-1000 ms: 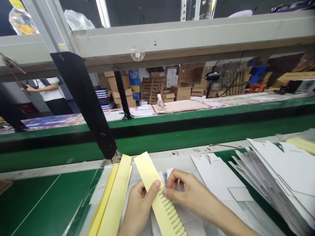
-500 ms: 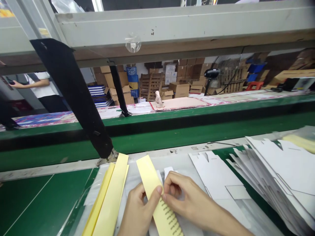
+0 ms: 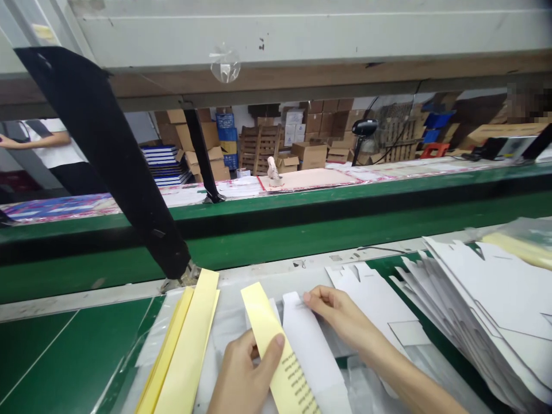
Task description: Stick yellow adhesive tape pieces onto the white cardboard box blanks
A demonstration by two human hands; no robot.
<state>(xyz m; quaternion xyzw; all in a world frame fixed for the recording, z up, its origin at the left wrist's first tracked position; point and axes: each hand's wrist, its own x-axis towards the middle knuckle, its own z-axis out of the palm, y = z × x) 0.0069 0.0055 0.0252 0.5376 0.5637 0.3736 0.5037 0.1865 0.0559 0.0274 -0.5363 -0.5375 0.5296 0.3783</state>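
Fingers (image 3: 278,340) of my left hand (image 3: 244,371) grip a printed yellow label strip (image 3: 263,322) closed, thumb on its face, while my right hand (image 3: 340,319) pinches the top corner of a white paper strip (image 3: 308,345) just beside it. Loose yellow strips (image 3: 187,351) lie left of my hands on a plastic sheet (image 3: 228,322), with die-cut white card sheets (image 3: 483,293) fanned toward the right of the green desk (image 3: 73,356)

Bright, even light falls across my table (image 3: 64,345), leaving only faint shadows beneath my right hand (image 3: 340,313). Glare whitens the plastic sheet (image 3: 379,385), the wide lens bows the grey beam (image 3: 276,34) toward the edges, and a pixelated patch (image 3: 528,100) blurs the upper right.
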